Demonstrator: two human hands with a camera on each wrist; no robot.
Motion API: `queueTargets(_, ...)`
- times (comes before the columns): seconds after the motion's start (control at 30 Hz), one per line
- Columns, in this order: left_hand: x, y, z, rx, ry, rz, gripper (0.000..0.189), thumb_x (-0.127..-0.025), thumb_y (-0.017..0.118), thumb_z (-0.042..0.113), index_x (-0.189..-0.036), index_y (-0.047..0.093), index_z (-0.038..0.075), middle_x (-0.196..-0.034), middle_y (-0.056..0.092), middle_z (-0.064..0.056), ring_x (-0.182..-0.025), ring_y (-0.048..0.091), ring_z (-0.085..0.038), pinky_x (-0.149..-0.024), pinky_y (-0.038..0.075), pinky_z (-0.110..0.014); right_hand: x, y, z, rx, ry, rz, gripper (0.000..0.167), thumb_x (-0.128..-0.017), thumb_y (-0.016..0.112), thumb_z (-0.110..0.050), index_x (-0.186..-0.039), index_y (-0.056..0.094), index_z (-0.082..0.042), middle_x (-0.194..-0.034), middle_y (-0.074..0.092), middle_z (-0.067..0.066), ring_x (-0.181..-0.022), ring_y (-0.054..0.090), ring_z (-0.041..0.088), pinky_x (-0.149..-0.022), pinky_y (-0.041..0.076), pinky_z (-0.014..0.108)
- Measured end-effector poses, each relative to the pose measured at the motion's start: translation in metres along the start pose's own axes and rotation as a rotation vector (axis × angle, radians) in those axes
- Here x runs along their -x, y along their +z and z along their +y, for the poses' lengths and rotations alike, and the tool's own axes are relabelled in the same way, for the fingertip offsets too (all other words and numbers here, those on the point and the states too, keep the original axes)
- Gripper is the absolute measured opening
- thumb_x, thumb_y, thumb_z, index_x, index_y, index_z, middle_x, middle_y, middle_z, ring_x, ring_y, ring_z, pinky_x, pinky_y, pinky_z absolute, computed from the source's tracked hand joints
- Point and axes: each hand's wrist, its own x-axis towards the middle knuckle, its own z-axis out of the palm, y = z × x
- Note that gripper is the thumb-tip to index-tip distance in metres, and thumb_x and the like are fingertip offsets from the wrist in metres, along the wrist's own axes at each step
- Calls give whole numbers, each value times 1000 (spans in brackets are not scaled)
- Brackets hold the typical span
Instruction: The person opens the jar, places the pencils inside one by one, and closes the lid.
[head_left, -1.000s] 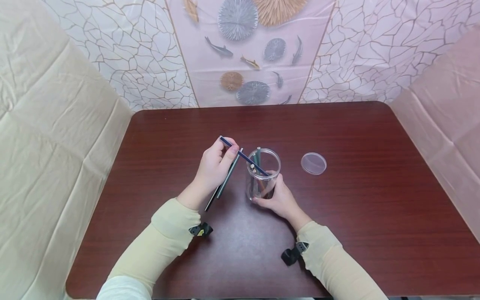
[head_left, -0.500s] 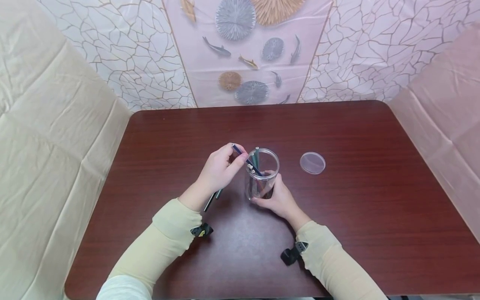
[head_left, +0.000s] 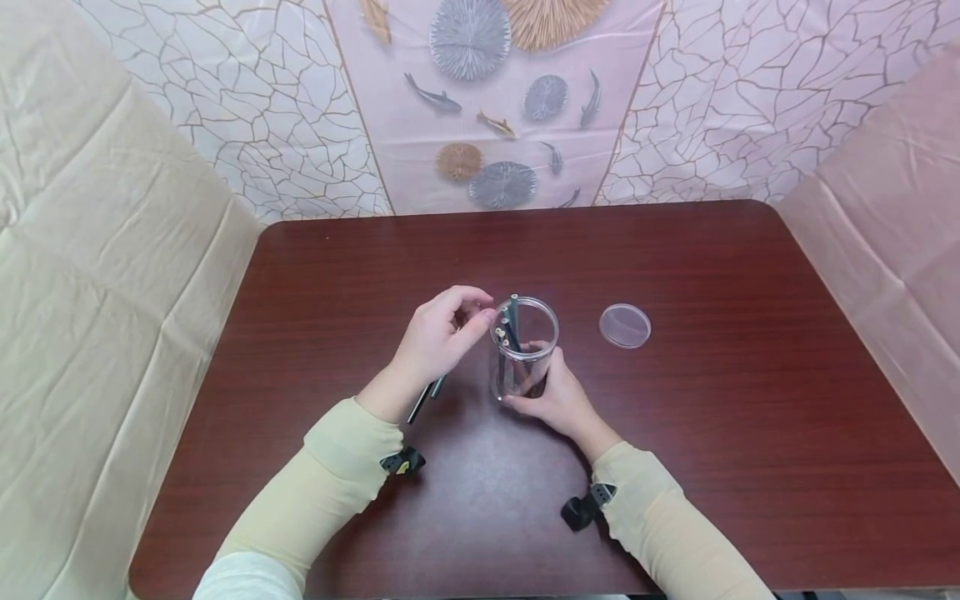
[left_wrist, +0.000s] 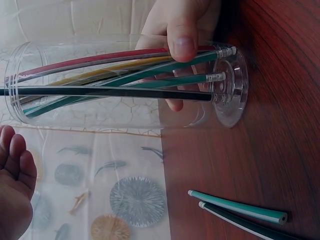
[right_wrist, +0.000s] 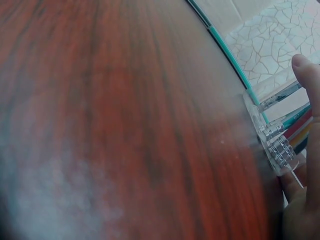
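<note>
A clear jar stands on the table, and my right hand grips its lower side. Through its wall in the left wrist view I see several pencils leaning inside: a red pencil, a yellow one, green ones and a dark pencil whose end reaches past the rim. My left hand hovers beside the rim on the left, its fingers relaxed and holding nothing. Below it a green pencil and a black pencil lie on the table, partly hidden by that hand in the head view.
A round clear lid lies flat to the right of the jar. The dark red wooden table has patterned cloth behind it and plain cloth along both sides. Each wrist wears a black strap with a camera.
My left hand has moved right to the rim and let go of the dark blue pencil, which has slid down into the jar. The right hand keeps its grip on the jar.
</note>
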Motion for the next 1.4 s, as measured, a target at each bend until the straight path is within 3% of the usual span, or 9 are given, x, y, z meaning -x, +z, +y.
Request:
queueTargets(0.33, 1, -5, -5, 20, -19, 31, 20, -85, 66, 6, -103, 61, 1, -74, 56, -4, -67, 52, -14, -62, 48, -32, 0, 1, 0, 4, 8, -2, 89, -62, 87, -23, -130, 33, -6, -126, 55, 7, -117, 50, 22, -99, 36, 42)
queueTargets(0.47, 2, -7, -7, 7, -30, 40, 22, -84, 66, 6, -105, 60, 1, -74, 56, -3, -67, 51, -13, -62, 47, -28, 0, 1, -1, -6, 22, -4, 89, -62, 88, -22, -130, 33, -6, -127, 55, 6, -117, 50, 21, -99, 35, 41)
queueTargets(0.9, 12, -9, -26, -79, -140, 19, 27, -85, 67, 11, -108, 59, 0, -75, 57, -3, -69, 53, -15, -65, 46, -29, 0, 1, 0, -12, 24, -13, 87, -63, 87, -22, -130, 33, -7, -127, 54, 4, -118, 49, 20, -100, 34, 42)
queueTargets(1.13, 19, -7, -47, -161, -243, -14, 30, -86, 67, 16, -109, 59, 0, -76, 58, -4, -69, 54, -17, -66, 45, -30, 0, 1, 0, -3, 8, -14, 81, -64, 86, -22, -125, 36, -6, -127, 53, 5, -120, 48, 22, -101, 34, 42)
queueTargets(1.4, 29, -8, -71, -268, -395, -96, 30, -87, 63, 23, -108, 60, 2, -79, 58, -3, -74, 55, -18, -70, 46, -33, 0, 1, 2, -11, -2, -12, 80, -64, 86, -20, -124, 36, -6, -127, 54, 5, -120, 48, 21, -101, 34, 42)
